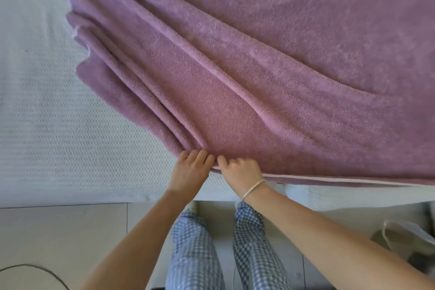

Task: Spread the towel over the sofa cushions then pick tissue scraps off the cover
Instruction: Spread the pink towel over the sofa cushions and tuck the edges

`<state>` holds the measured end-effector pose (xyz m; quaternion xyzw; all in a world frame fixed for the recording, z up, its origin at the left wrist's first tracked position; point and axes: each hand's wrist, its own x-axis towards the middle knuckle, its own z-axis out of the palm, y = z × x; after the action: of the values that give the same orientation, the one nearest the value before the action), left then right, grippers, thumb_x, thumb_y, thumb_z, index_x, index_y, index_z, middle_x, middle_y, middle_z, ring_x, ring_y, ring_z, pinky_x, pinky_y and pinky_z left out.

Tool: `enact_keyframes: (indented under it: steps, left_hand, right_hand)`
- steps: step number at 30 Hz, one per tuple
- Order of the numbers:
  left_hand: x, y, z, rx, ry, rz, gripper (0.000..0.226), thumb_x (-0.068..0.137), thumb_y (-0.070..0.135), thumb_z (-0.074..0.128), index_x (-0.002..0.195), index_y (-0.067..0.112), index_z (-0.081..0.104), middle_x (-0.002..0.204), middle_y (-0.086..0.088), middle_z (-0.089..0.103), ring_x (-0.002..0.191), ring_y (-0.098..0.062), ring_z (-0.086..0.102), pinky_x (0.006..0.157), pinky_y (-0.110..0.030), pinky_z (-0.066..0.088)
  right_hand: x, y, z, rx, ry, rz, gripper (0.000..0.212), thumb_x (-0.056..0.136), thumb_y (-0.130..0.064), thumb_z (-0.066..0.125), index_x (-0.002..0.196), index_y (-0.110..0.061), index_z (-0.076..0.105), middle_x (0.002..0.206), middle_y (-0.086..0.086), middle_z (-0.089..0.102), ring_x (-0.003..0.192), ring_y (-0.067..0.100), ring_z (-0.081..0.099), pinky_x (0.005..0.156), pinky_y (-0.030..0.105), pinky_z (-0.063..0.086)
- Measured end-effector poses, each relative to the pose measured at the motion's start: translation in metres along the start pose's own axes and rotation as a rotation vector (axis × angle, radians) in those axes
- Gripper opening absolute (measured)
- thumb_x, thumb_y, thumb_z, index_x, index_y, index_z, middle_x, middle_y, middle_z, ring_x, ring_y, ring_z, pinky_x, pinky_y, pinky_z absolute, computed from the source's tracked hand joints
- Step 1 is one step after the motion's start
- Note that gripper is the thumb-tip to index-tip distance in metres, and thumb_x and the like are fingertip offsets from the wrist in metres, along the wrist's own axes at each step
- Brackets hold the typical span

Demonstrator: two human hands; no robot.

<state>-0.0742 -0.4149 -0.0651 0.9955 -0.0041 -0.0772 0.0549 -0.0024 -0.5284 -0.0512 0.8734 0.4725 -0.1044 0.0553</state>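
- Purple towel (270, 59): lies over the right and middle of the seat. It is flat on the right and gathered into long diagonal folds on the left. The folds converge at the near edge, directly at the fingers of both hands.
- White sofa cover (47, 113): textured weave, exposed to the left of the towel and along the front edge.
- Tiled floor (58, 238): pale, in front of the sofa.
- Checked trousers (195, 254): blue and white, between the forearms.
- Left hand (191, 168): fingers (200, 155) curled close together, tips tucked into the bunched folds.
- Right hand (241, 170): just beside the left, fingers (231, 162) curled, pinching the towel's near hem.
- Bracelet (253, 188): thin, pale, on the right wrist.
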Motion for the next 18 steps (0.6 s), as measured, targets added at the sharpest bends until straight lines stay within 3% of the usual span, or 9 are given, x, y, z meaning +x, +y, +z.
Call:
enact_keyframes:
  steps: [5, 7, 9, 11, 12, 14, 16, 18]
  left_hand:
    - [-0.013, -0.048, -0.003, 0.052, 0.094, 0.056, 0.014, 0.057, 0.002, 0.067, 0.059, 0.014, 0.061, 0.057, 0.0, 0.059, 0.054, -0.018, 0.06, 0.067, -0.029, 0.057]
    - [-0.024, -0.062, -0.006, 0.015, 0.114, 0.067, 0.019, 0.064, 0.0, 0.05, 0.053, 0.014, 0.058, 0.05, 0.0, 0.056, 0.048, -0.018, 0.057, 0.071, -0.03, 0.058]
    - [-0.043, -0.062, -0.01, -0.056, 0.135, 0.067, 0.021, 0.061, 0.0, 0.045, 0.048, 0.014, 0.054, 0.044, 0.0, 0.052, 0.042, -0.019, 0.053, 0.064, -0.027, 0.058]
    - [-0.064, -0.058, -0.009, -0.141, 0.067, 0.093, 0.018, 0.06, 0.007, 0.044, 0.048, 0.015, 0.053, 0.044, 0.0, 0.051, 0.041, -0.019, 0.052, 0.054, -0.022, 0.053]
    - [-0.07, -0.054, -0.009, -0.167, 0.017, 0.105, 0.017, 0.061, 0.012, 0.043, 0.049, 0.016, 0.054, 0.045, 0.001, 0.052, 0.043, -0.019, 0.053, 0.05, -0.02, 0.05]
    - [-0.071, -0.053, -0.008, -0.186, -0.041, 0.107, 0.018, 0.062, 0.017, 0.042, 0.052, 0.017, 0.057, 0.048, 0.003, 0.055, 0.046, -0.018, 0.055, 0.05, -0.018, 0.048]
    - [-0.062, -0.061, -0.007, -0.163, -0.023, 0.098, 0.019, 0.062, 0.017, 0.042, 0.055, 0.018, 0.059, 0.051, 0.003, 0.058, 0.048, -0.017, 0.057, 0.051, -0.018, 0.048]
    - [-0.056, -0.075, -0.006, -0.101, 0.002, 0.09, 0.01, 0.058, 0.015, 0.051, 0.058, 0.017, 0.06, 0.054, 0.003, 0.058, 0.05, -0.017, 0.057, 0.052, -0.02, 0.048]
  right_hand:
    - [-0.002, -0.008, -0.001, -0.052, -0.018, 0.077, 0.035, 0.026, -0.025, 0.087, 0.049, -0.01, 0.066, 0.02, 0.0, 0.045, 0.017, 0.011, 0.047, 0.025, 0.011, 0.034]
    - [-0.008, -0.02, -0.002, -0.087, 0.043, 0.081, 0.013, 0.045, -0.022, 0.071, 0.047, -0.01, 0.066, 0.02, -0.002, 0.045, 0.016, 0.012, 0.047, 0.025, 0.012, 0.035]
    - [-0.023, -0.033, 0.001, -0.086, 0.007, 0.099, 0.02, 0.052, -0.02, 0.05, 0.044, -0.01, 0.064, 0.021, -0.002, 0.044, 0.016, 0.011, 0.046, 0.025, 0.013, 0.036]
    - [-0.032, -0.043, 0.006, -0.078, -0.013, 0.066, 0.021, 0.036, -0.027, 0.072, 0.042, -0.009, 0.064, 0.022, 0.001, 0.046, 0.017, 0.012, 0.046, 0.027, 0.012, 0.038]
    - [-0.036, -0.047, 0.007, -0.065, -0.064, 0.082, 0.034, 0.019, -0.027, 0.082, 0.04, -0.007, 0.064, 0.022, 0.003, 0.046, 0.017, 0.012, 0.047, 0.028, 0.012, 0.039]
    - [-0.034, -0.055, 0.013, -0.036, -0.089, 0.155, 0.046, 0.001, -0.026, 0.085, 0.032, -0.005, 0.058, 0.021, 0.004, 0.047, 0.017, 0.013, 0.048, 0.03, 0.012, 0.04]
    - [-0.023, -0.065, 0.012, -0.068, -0.084, 0.196, 0.037, 0.009, -0.023, 0.083, 0.03, -0.008, 0.057, 0.024, 0.002, 0.051, 0.021, 0.013, 0.051, 0.032, 0.011, 0.041]
    - [-0.008, -0.074, 0.01, -0.091, -0.015, 0.148, 0.018, 0.037, -0.028, 0.067, 0.037, -0.011, 0.061, 0.031, 0.0, 0.056, 0.029, 0.013, 0.056, 0.034, 0.013, 0.043]
